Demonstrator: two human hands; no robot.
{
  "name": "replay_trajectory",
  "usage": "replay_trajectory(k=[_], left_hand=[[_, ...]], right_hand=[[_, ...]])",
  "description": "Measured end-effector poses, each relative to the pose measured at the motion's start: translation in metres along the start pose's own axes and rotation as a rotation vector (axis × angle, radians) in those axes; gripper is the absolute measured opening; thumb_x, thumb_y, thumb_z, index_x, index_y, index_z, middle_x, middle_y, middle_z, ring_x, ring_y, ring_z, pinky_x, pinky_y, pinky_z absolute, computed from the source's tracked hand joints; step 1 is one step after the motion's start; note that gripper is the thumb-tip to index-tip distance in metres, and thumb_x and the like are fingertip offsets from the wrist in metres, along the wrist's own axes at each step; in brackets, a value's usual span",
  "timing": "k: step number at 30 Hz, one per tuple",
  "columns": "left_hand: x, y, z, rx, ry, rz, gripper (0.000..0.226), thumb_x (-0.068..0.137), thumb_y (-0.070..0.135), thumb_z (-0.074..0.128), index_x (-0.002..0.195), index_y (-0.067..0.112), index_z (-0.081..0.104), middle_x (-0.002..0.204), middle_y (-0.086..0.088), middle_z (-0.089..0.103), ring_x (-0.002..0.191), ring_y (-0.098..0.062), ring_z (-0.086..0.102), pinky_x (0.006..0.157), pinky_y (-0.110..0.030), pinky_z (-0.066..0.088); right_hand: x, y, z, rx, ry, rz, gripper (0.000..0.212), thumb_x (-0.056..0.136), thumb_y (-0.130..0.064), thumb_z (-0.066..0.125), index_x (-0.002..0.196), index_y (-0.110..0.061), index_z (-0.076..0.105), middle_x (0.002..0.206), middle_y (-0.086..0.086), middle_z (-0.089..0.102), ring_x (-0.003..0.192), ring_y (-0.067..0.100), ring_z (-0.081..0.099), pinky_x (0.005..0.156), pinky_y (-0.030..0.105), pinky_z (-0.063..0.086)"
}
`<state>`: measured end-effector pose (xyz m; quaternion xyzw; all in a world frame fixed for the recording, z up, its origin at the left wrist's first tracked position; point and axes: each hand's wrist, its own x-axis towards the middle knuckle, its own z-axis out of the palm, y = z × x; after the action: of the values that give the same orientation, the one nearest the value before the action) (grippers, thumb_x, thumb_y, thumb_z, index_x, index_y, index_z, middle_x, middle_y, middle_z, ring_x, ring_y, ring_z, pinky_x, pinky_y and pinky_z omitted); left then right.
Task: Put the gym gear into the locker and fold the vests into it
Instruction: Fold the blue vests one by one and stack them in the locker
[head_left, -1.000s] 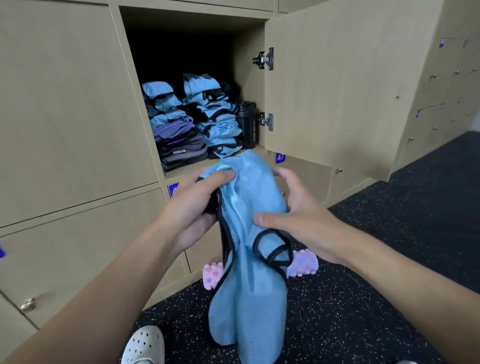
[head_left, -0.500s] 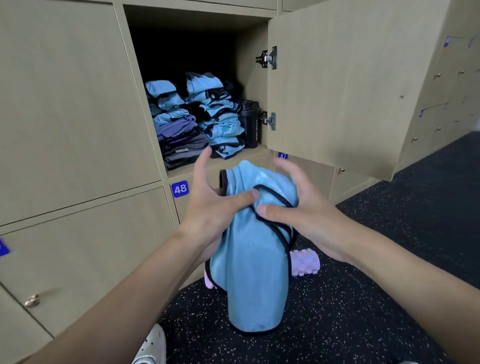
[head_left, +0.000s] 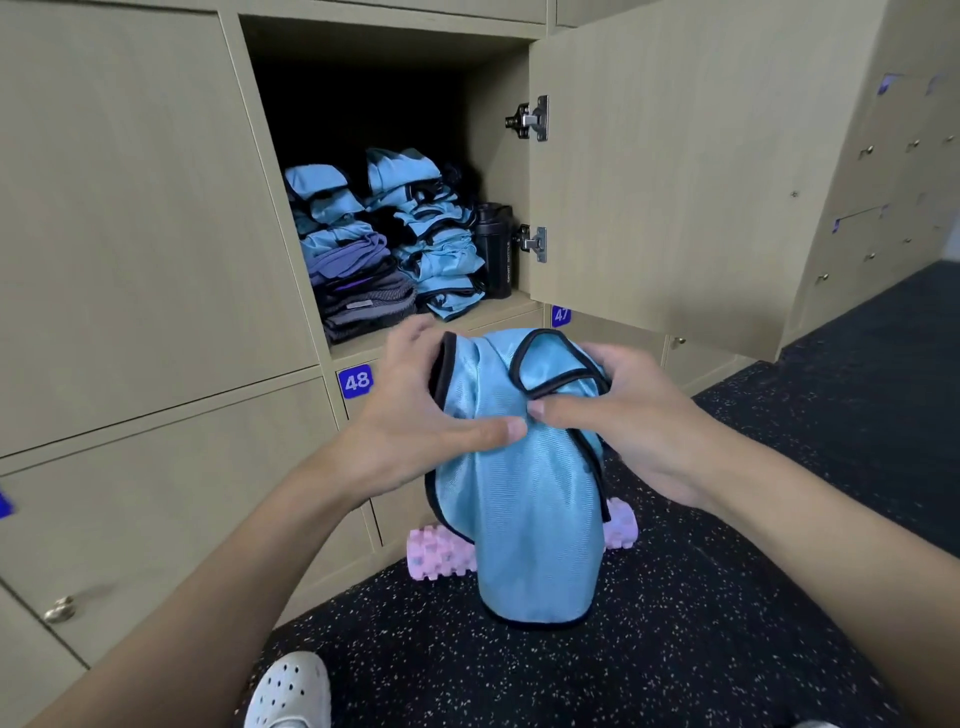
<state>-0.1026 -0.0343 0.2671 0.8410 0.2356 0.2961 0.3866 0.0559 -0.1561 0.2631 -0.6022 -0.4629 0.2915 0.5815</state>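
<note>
Plainly, both hands are closed on the vest (head_left: 530, 509). The left hand (head_left: 415, 415) pinches one folded side and the right hand (head_left: 623, 415) the trimmed strap, thumbs almost meeting. It hangs between and below them, with the open locker (head_left: 363, 345) just beyond the fingertips. The fabric looks thin, light, limp and probably slick, so folds may slide apart. Pinch through all layers at the black trim.

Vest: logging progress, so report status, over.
Left hand, right hand both grip blue vest, part folded. Locker door open. Pink roller on floor.
</note>
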Motion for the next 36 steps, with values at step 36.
replay_trajectory(k=[36], left_hand=[[-0.009, -0.001, -0.005, -0.231, -0.197, 0.122, 0.104, 0.067, -0.008, 0.085, 0.143, 0.039, 0.032, 0.127, 0.025, 0.055, 0.120, 0.001, 0.057, 0.089, -0.016, 0.051]], right_hand=[[0.001, -0.010, -0.002, 0.155, -0.042, -0.011, 0.065, 0.063, -0.002, 0.083, 0.119, -0.023, 0.060, 0.101, 0.000, 0.074, 0.085, 0.013, 0.073, 0.067, 0.026, 0.058]])
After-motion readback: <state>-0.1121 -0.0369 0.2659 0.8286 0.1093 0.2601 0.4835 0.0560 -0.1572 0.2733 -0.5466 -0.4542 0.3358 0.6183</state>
